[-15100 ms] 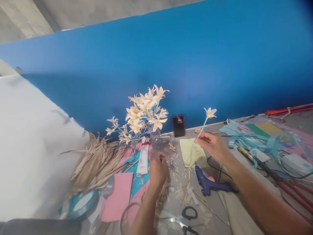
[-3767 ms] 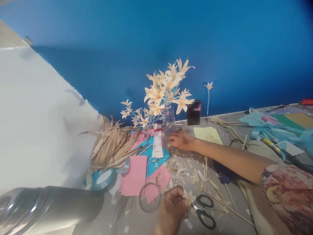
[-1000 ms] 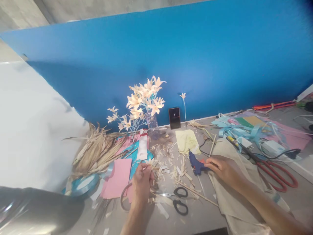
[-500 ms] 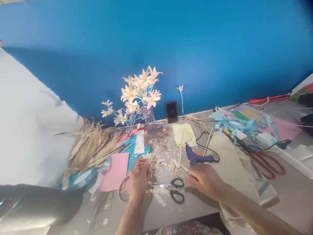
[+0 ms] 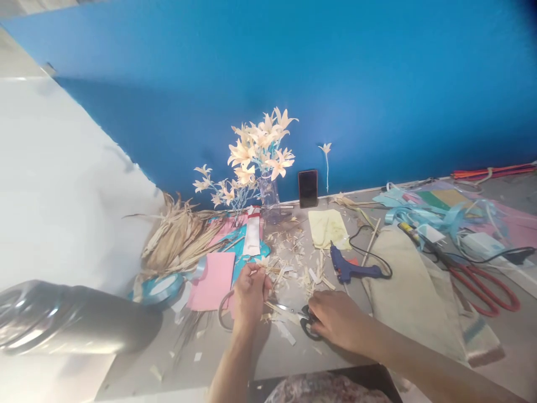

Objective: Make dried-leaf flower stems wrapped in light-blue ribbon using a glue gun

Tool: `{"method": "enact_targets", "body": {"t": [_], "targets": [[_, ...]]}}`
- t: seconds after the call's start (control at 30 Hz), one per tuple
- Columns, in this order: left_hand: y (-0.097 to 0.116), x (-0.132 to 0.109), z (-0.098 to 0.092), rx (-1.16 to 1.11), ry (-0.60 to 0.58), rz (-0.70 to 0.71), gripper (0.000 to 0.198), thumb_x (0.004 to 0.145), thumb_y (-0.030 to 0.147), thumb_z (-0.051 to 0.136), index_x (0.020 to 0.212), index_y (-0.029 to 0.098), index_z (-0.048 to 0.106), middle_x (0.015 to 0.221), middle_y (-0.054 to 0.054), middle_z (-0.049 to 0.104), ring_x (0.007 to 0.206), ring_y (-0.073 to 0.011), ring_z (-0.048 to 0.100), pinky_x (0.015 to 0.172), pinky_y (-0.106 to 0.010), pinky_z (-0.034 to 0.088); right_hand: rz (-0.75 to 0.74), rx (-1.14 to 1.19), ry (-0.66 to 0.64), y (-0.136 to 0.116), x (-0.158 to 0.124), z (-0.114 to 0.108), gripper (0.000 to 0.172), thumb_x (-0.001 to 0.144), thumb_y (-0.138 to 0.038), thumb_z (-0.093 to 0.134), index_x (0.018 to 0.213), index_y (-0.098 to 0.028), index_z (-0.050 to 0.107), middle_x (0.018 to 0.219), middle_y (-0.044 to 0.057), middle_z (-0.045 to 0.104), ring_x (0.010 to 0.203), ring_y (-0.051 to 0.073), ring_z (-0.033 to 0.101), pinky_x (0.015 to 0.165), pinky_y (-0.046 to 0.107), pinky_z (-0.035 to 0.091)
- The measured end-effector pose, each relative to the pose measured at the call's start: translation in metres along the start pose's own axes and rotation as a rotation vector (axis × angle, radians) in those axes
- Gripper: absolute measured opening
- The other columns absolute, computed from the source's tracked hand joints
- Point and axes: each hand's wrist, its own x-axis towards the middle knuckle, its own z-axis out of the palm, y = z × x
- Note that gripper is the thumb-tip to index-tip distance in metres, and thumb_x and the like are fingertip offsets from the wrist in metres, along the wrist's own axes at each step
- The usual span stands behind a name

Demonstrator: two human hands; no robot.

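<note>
My left hand [image 5: 248, 294] is closed, pinching a small cream husk flower [image 5: 263, 263] just above the grey table [image 5: 268, 358]. My right hand [image 5: 333, 320] lies over the black handles of the scissors [image 5: 300, 319], its fingers curled onto them; the blades point left towards my left hand. Loose husk scraps [image 5: 297, 263] are strewn between and beyond both hands. A blue glue gun [image 5: 352, 270] rests a little beyond my right hand.
A clear bottle [image 5: 271, 201] of cream husk flowers [image 5: 260, 146] stands against the blue wall, with a phone [image 5: 307, 188] and a single flower [image 5: 326, 150] beside it. Dried husks [image 5: 180, 238], pink paper [image 5: 213, 280], ribbon roll [image 5: 157, 286], red-handled scissors [image 5: 482, 282] and beige cloth [image 5: 415, 291] cover the table. A silver cylinder [image 5: 62, 319] lies left.
My right hand has left the glue gun and come back down onto the scissors' handles. My left hand still pinches the small flower in about the same place.
</note>
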Motion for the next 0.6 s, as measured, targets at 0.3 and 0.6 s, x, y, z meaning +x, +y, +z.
{"method": "enact_targets", "body": {"t": [0.3, 0.6], "targets": [[0.003, 0.003, -0.005, -0.070, 0.028, 0.009, 0.025, 0.082, 0.041, 0.065, 0.079, 0.021, 0.052, 0.053, 0.007, 0.055, 0.038, -0.0053, 0.036, 0.043, -0.019, 0.032, 0.023, 0.046, 0.083, 0.011, -0.006, 0.004, 0.013, 0.088, -0.030, 0.063, 0.084, -0.018, 0.065, 0.088, 0.007, 0.070, 0.082, 0.023, 0.066, 0.065, 0.029, 0.036], [0.007, 0.003, -0.003, -0.011, 0.018, -0.052, 0.027, 0.081, 0.042, 0.067, 0.075, 0.020, 0.053, 0.050, 0.008, 0.052, 0.037, -0.0054, 0.036, 0.041, -0.017, 0.032, 0.374, -0.043, 0.498, 0.111, -0.049, -0.033, 0.016, 0.092, -0.030, 0.056, 0.095, -0.020, 0.068, 0.095, 0.009, 0.070, 0.090, 0.024, 0.064, 0.075, 0.031, 0.042]]}}
